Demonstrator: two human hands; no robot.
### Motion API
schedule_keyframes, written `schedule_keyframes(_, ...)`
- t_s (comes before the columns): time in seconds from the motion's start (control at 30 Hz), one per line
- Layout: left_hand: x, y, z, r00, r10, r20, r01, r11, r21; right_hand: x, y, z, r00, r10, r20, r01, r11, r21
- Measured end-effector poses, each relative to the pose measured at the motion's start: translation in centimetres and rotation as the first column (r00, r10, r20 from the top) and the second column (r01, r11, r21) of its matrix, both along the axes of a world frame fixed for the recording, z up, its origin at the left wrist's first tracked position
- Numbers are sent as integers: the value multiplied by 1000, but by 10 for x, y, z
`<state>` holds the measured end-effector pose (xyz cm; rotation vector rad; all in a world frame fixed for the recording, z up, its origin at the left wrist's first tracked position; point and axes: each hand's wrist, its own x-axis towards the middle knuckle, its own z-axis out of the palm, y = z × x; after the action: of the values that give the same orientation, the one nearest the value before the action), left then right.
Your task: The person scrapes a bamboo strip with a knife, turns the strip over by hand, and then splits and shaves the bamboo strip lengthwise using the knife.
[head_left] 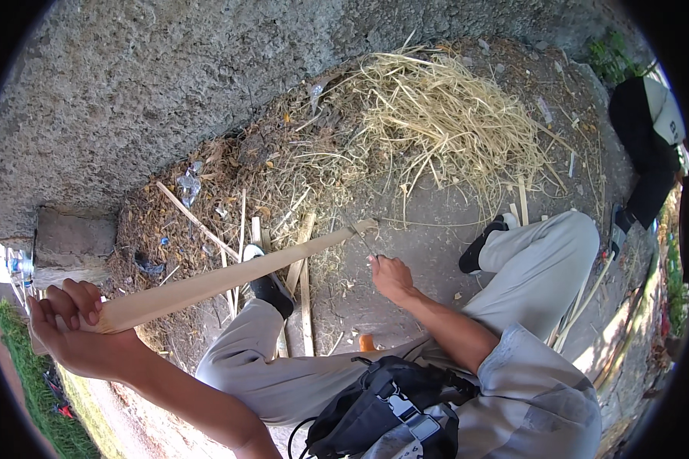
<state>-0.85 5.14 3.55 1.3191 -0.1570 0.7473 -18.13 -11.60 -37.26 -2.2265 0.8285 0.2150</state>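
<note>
My left hand (76,321), at the far left, is closed around the thick end of a long pale bamboo slat (207,283). From there the slat runs up and to the right across my shin, its far tip in front of me. My right hand (393,277) grips a thin-bladed knife (362,238); its handle is hidden in my fingers. The blade lies at the slat's far tip, and I cannot tell how deep it bites. Beyond it, a heap of curly straw-coloured shavings (459,122) spreads over the ground.
A rough grey wall (168,84) closes off the far side, with a stone block (76,237) at left. Several loose slats (306,298) lie by my left shoe. Crumpled clear plastic (189,183) sits among debris. A black bag (383,417) rests against me; another person's dark-clothed leg (651,191) is at right.
</note>
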Motion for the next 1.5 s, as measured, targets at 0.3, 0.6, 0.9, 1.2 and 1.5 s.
schedule_keyframes(0.3, 6, -2, -4, 1000, -10, 21, 11, 999, -33, -41, -4, -47, 999, -35, -37, 33, 998, -50)
schedule_keyframes(0.6, 1, 0, -1, 996, -84, 33, 85, 995, -51, -9, 8, 16, 999, 23, 40, -25, 999, 43)
schedule_keyframes(0.9, 4, 23, -9, 952, -298, 65, 302, 951, -65, -28, -14, -30, 989, -89, -122, 83, 995, -52)
schedule_keyframes(1.2, 14, 41, -9, 458, -837, 300, 869, 493, 50, 5, 6, 3, 988, -83, 129, 74, 994, 77)
schedule_keyframes(1.5, 6, 43, -6, 356, -874, 330, 908, 407, 99, 17, 13, 50, 993, 8, 114, -28, 985, 172)
